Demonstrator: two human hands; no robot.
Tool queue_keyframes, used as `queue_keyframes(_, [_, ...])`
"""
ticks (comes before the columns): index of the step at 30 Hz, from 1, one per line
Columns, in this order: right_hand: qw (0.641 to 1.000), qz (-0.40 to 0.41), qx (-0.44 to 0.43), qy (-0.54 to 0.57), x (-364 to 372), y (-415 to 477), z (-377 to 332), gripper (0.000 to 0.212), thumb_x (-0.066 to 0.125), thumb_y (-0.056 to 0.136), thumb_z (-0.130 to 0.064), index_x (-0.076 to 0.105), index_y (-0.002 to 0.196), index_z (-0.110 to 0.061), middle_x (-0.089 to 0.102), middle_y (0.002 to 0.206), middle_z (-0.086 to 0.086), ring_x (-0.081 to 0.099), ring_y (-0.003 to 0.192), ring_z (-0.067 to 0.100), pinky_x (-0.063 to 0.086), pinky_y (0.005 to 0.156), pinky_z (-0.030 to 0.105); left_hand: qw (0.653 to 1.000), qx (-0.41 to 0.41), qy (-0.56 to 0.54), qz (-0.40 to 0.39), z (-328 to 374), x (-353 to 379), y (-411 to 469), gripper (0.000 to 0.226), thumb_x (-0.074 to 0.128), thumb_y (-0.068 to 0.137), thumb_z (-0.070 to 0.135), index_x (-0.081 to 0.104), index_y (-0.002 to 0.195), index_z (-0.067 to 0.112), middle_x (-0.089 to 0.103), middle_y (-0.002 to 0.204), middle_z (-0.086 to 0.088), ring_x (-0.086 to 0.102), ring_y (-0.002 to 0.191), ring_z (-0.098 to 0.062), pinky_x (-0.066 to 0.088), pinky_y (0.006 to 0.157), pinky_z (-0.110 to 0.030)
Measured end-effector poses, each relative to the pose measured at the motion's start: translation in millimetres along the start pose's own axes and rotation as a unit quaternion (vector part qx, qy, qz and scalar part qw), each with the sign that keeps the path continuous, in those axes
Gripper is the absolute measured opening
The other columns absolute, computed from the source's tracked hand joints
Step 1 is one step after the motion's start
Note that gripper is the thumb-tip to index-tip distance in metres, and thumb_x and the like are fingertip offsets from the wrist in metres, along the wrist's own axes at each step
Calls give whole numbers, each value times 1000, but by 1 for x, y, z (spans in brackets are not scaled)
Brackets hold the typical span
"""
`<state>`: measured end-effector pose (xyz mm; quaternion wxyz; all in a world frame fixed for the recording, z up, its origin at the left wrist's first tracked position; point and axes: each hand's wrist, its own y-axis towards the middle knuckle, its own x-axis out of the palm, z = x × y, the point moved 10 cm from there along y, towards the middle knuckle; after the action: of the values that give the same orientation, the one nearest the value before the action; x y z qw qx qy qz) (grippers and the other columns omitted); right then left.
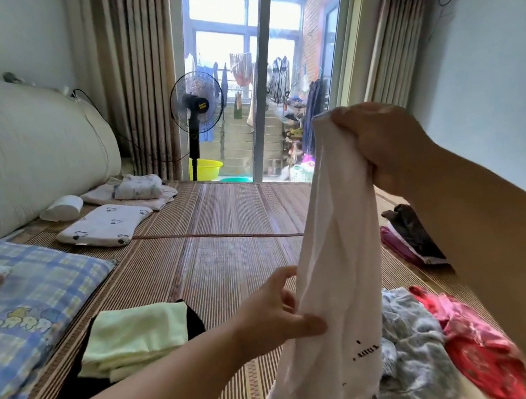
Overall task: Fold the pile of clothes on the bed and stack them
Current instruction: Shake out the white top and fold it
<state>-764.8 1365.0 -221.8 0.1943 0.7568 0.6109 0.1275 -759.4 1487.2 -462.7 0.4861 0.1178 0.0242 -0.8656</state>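
**A:** Much room to move on the bed [225,232]?

**B:** Plenty. Had bare mat through the middle, right out to the far edge by the glass door [271,78]. Hemmed in on the left by the plaid pillow [30,295] and the folded stack [132,338], on the right by the loose pile [423,346].

**A:** And the white garment [341,273]?

**B:** Hung in the air just above the pile, long axis near upright, top leaning right. Was bunched at the top in the right hand [379,144], fingers curled round it. Got pinched lower down on its left edge by the left hand [273,320], thumb on the cloth.
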Motion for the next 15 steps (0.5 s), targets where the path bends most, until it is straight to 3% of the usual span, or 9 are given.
queue_keyframes(3, [1000, 26, 0, 4, -17, 2, 2, 16, 63, 90, -12, 70, 77, -17, 68, 59, -4, 63, 53, 9, 53, 53, 21, 992, -7, 125, 28, -12, 7, 9, 29, 66, 61, 28, 68, 88, 20, 72, 90, -5, 69, 90, -25, 56, 84, -46])
queue_keyframes(5, [998, 55, 1, 8, -35, 5, 7, 17, 62, 90, -11, 69, 76, -17, 67, 65, -2, 62, 60, 11, 52, 60, 24, 989, -33, 145, 25, -28, 9, 8, 16, 57, 57, 29, 64, 68, 21, 66, 75, 1, 67, 80, -22, 57, 81, -41])
queue_keyframes(8, [996, 88, 3, 9, -63, 9, 14, 14, 60, 90, -12, 69, 81, -16, 65, 78, 3, 60, 69, 15, 50, 65, 28, 983, -45, 179, 3, -53, 6, 2, 25, 52, 52, 27, 63, 73, 19, 63, 76, 3, 64, 79, -20, 53, 76, -35])
queue_keyframes(10, [993, 120, -2, 6, -87, 13, 19, 15, 58, 89, -12, 71, 82, -16, 67, 82, 4, 60, 72, 15, 49, 64, 27, 980, -41, 192, 0, -64, -4, -3, 28, 53, 56, 24, 64, 79, 11, 63, 76, 0, 65, 79, -23, 53, 75, -39])
queue_keyframes(13, [984, 178, -11, -17, -131, 16, 29, 14, 57, 89, -12, 70, 89, -17, 69, 95, 6, 63, 81, 16, 50, 68, 27, 978, -44, 197, 53, -65, -45, -9, 15, 53, 62, 20, 61, 73, 14, 58, 65, 5, 59, 64, -10, 48, 63, -31])
queue_keyframes(15, [979, 205, -6, -10, -157, 15, 41, 17, 55, 90, -9, 66, 94, -21, 65, 96, 5, 62, 82, 17, 50, 71, 30, 967, -45, 230, 101, -55, -86, -13, 21, 50, 55, 21, 61, 71, 12, 57, 60, 6, 56, 59, -7, 43, 59, -26])
